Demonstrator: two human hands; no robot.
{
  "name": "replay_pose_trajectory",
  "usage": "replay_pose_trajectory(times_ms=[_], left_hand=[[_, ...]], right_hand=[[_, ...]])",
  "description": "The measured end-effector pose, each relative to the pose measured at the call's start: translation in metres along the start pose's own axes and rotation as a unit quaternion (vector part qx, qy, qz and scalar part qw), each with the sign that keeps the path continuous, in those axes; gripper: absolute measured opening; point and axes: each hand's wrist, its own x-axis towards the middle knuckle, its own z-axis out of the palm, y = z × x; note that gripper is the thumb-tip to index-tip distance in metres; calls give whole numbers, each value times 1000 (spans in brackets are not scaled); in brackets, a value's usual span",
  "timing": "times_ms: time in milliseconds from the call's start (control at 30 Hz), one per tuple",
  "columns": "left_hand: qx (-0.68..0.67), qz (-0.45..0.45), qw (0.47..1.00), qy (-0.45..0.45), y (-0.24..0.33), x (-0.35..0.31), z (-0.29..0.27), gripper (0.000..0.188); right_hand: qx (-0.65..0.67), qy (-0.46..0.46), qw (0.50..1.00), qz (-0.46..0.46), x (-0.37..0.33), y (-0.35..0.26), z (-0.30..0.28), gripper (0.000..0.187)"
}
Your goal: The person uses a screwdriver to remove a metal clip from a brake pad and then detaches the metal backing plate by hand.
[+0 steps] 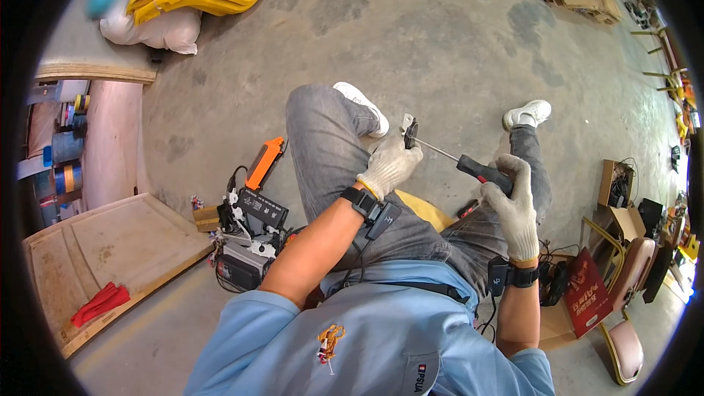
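Though gloved, grip (518, 209) snug round screwdriver (474, 168)

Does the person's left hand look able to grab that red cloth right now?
Probably not: the left hand holds a small black part, and the red cloth lies well off to the left on a wooden board, past some black boxes. The hand would likely need freeing first.
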Motion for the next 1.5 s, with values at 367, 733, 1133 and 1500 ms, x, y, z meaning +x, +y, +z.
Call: replay_pose_trajectory(times_ms=[367,733,1133,1500], left_hand=[[10,-68,989,-128,14,2,-16,66],[10,-58,991,-121,6,5,-10,54],[7,-51,993,-103,7,3,-8,51],[-39,-94,995,-11,20,4,-14,53]], right_hand=[[74,-7,993,89,-1,0,-3,47],[65,1,994,86,1,-8,-1,40],[59,-63,988,129,5,-8,-12,32],[149,-69,971,173,11,-18,-23,34]])
